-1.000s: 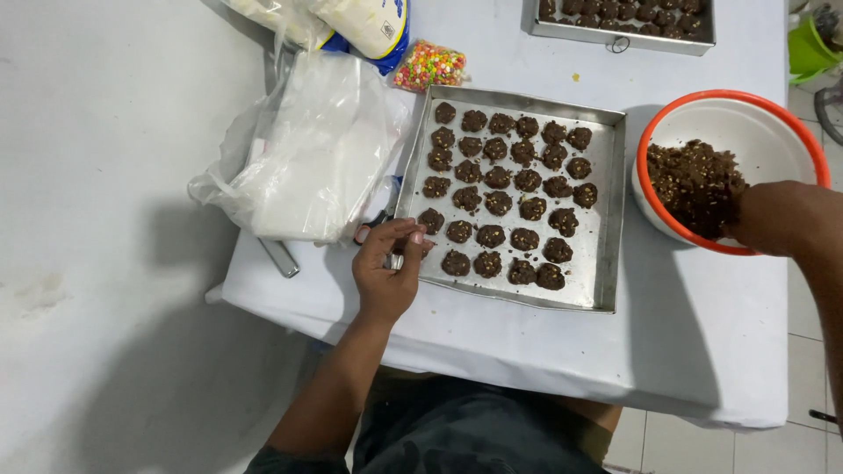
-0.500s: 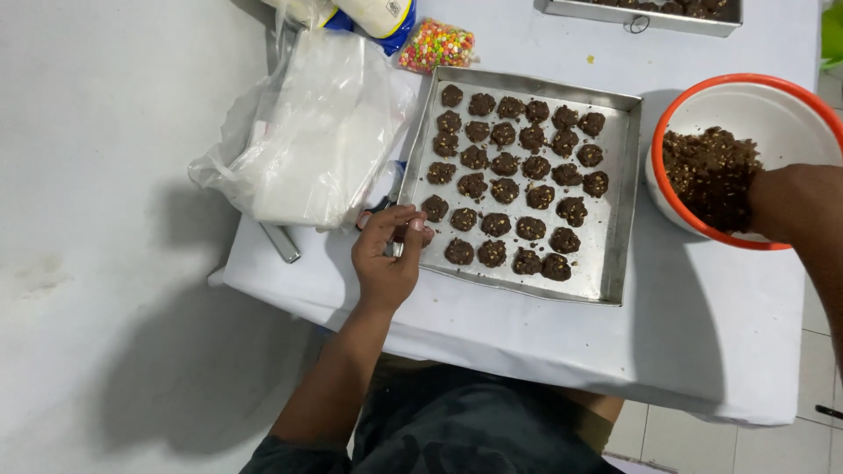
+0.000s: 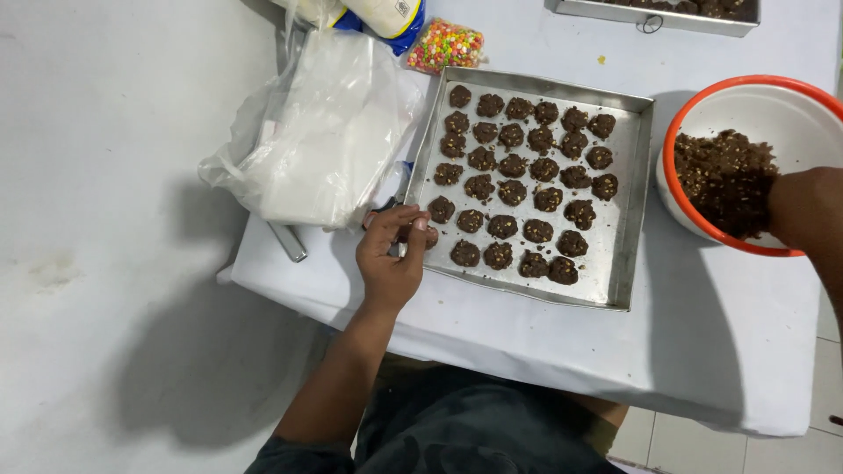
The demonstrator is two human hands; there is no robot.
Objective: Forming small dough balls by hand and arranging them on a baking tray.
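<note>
The left hand (image 3: 391,254) pinches a small dark dough lump (image 3: 428,237) at the near corner of a metal baking tray (image 3: 628,228) filled with rows of nut-flecked chocolate mounds. The right hand (image 3: 803,211) is buried in a red-rimmed bowl (image 3: 702,105) of crumbly brown mix, grip hidden.

Bright, even light; soft shadows fall leftward; sharp focus.

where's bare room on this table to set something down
Bare white cloth runs along the near table edge, between the baking tray and the edge below the orange-rimmed bowl. The tray's right strip is free too. Crowded: far left, with the plastic bag and sprinkles packet.
</note>
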